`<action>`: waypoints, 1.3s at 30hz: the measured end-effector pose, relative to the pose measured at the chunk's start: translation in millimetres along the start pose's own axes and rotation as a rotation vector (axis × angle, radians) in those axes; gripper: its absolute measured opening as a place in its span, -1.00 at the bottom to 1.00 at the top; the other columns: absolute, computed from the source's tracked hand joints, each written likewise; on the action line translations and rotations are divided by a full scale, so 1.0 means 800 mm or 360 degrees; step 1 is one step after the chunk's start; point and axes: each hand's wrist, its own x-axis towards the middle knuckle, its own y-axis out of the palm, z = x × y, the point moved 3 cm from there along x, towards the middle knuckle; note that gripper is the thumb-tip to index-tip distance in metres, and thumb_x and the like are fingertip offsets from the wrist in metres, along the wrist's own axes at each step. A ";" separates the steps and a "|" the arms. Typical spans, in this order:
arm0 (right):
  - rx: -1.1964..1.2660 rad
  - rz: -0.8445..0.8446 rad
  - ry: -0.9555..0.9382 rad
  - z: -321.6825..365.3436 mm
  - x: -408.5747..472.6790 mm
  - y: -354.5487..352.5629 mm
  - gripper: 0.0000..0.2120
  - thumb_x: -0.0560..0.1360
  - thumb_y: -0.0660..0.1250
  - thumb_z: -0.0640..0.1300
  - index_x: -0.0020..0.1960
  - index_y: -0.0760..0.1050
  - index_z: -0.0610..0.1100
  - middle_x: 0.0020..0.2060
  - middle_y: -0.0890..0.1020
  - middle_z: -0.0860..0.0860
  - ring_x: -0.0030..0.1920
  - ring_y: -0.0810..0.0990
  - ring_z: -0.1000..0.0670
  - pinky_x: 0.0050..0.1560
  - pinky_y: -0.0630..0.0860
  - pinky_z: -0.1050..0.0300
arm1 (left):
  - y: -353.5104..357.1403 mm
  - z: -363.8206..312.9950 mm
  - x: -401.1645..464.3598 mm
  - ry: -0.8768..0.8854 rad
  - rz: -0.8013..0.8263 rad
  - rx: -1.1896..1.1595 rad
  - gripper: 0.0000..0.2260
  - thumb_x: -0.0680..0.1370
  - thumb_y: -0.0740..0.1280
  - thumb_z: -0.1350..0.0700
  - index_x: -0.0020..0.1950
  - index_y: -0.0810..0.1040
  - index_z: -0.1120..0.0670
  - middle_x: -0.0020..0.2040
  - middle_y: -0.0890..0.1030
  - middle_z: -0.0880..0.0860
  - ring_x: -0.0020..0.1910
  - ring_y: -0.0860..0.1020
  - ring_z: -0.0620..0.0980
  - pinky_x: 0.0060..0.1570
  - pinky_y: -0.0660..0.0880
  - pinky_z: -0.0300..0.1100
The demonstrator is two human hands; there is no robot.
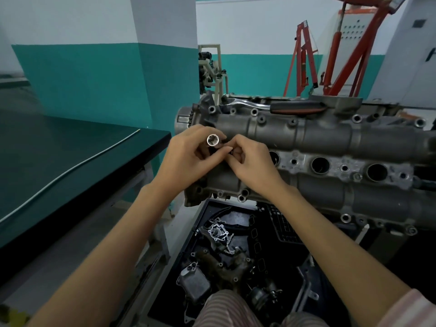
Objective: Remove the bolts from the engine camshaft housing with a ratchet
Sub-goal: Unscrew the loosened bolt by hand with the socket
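Right now the left hand grips a shiny round metal socket, open end up, above the grey cast camshaft housing. The right hand pinches something small and dark beside it. A chrome ratchet with black-and-orange handle lies on the housing's far edge.

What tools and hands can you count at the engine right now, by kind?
Hands: 2, left hand and right hand
Sockets: 1, socket held in the left fingers
Ratchets: 1, ratchet lying on the camshaft housing
Total: 4
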 end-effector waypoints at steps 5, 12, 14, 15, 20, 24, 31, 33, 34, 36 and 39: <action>-0.0267 0.0008 -0.0173 0.009 -0.004 0.001 -0.87 0.52 0.26 -0.19 0.04 0.49 -0.20 -0.38 0.30 0.24 -0.38 0.34 0.21 -0.35 0.24 0.36 | -0.006 0.005 0.010 0.0181 0.0259 0.0042 -0.87 0.48 0.39 0.17 -0.03 0.64 0.19 -0.13 0.63 0.06 -0.17 0.57 -0.08 -0.17 0.49 -0.18; -0.0072 0.0069 -0.0034 -0.001 0.000 0.005 -0.86 0.50 0.26 -0.20 0.05 0.43 -0.12 -0.40 0.42 0.14 -0.40 0.42 0.19 -0.36 0.37 0.21 | 0.004 0.009 0.011 0.0203 0.0324 0.0053 -0.87 0.53 0.30 0.12 -0.05 0.56 0.18 -0.29 0.62 0.06 -0.36 0.56 -0.01 -0.33 0.44 -0.09; -0.0006 0.0078 0.0039 -0.003 0.001 0.007 -0.80 0.48 0.31 -0.17 0.07 0.39 -0.06 -0.40 0.46 0.10 -0.40 0.43 0.17 -0.33 0.43 0.17 | 0.006 0.011 0.004 0.0164 0.0252 0.0076 -0.81 0.55 0.26 0.05 -0.03 0.54 0.17 -0.34 0.61 0.07 -0.44 0.54 0.00 -0.40 0.43 -0.05; 0.0017 0.0075 0.0065 -0.004 0.002 0.007 -0.78 0.47 0.33 -0.16 0.06 0.36 -0.03 -0.40 0.47 0.09 -0.40 0.44 0.17 -0.31 0.44 0.19 | 0.007 0.012 0.000 0.0145 0.0210 0.0079 -0.78 0.54 0.23 0.03 -0.02 0.53 0.17 -0.34 0.61 0.08 -0.45 0.54 0.01 -0.42 0.45 -0.01; 0.0094 0.0007 0.0147 -0.007 0.003 0.009 -0.82 0.43 0.36 -0.18 -0.10 0.38 -0.01 -0.34 0.56 -0.04 -0.40 0.44 0.16 -0.33 0.40 0.24 | 0.011 0.007 -0.007 0.0145 0.0023 0.0190 -0.63 0.52 0.27 -0.07 -0.14 0.53 0.26 -0.43 0.56 0.11 -0.52 0.52 0.05 -0.53 0.45 0.00; -0.0002 -0.0156 0.0172 -0.007 -0.002 0.011 -0.83 0.43 0.36 -0.16 -0.12 0.37 0.00 -0.37 0.53 0.04 -0.38 0.47 0.14 -0.37 0.43 0.20 | 0.013 0.002 -0.003 0.0157 -0.0119 0.0212 -0.60 0.47 0.34 -0.06 -0.30 0.43 0.27 -0.53 0.45 0.10 -0.60 0.40 0.05 -0.61 0.37 -0.08; -0.0152 -0.0164 -0.0018 -0.001 -0.008 0.009 -0.83 0.47 0.28 -0.19 -0.13 0.33 0.04 -0.43 0.43 0.18 -0.36 0.46 0.21 -0.38 0.30 0.37 | 0.012 0.004 -0.010 0.0130 -0.0056 0.0004 -0.78 0.52 0.31 0.05 -0.02 0.58 0.20 -0.41 0.57 0.01 -0.49 0.51 -0.05 -0.47 0.48 -0.07; -0.0175 -0.0145 -0.0033 0.000 -0.009 0.009 -0.83 0.48 0.26 -0.18 -0.10 0.32 0.07 -0.43 0.42 0.18 -0.37 0.45 0.21 -0.38 0.28 0.37 | 0.011 0.006 -0.010 0.0118 -0.0022 0.0021 -0.79 0.53 0.28 0.08 0.02 0.58 0.20 -0.40 0.59 0.02 -0.48 0.53 -0.03 -0.46 0.49 -0.05; -0.0197 -0.0133 -0.0034 0.000 -0.009 0.010 -0.84 0.49 0.25 -0.16 -0.09 0.32 0.08 -0.43 0.41 0.18 -0.38 0.44 0.20 -0.39 0.29 0.33 | 0.011 0.007 -0.009 0.0103 -0.0023 0.0044 -0.77 0.53 0.28 0.07 0.01 0.59 0.21 -0.40 0.59 0.04 -0.48 0.54 -0.01 -0.47 0.49 -0.03; -0.0230 -0.0113 -0.0019 -0.002 -0.009 0.012 -0.88 0.50 0.24 -0.14 -0.06 0.35 0.06 -0.44 0.42 0.17 -0.42 0.43 0.19 -0.40 0.31 0.22 | 0.012 0.007 -0.009 0.0093 -0.0061 0.0104 -0.72 0.53 0.28 0.02 -0.05 0.58 0.25 -0.43 0.57 0.07 -0.50 0.53 0.02 -0.50 0.47 -0.02; -0.0211 -0.0103 0.0050 -0.004 -0.006 0.013 -0.82 0.46 0.28 -0.12 0.06 0.41 0.03 -0.39 0.51 0.11 -0.38 0.48 0.15 -0.36 0.43 0.10 | 0.014 0.005 -0.008 0.0096 -0.0143 0.0159 -0.64 0.49 0.32 -0.03 -0.21 0.50 0.30 -0.49 0.50 0.11 -0.56 0.46 0.05 -0.58 0.41 -0.04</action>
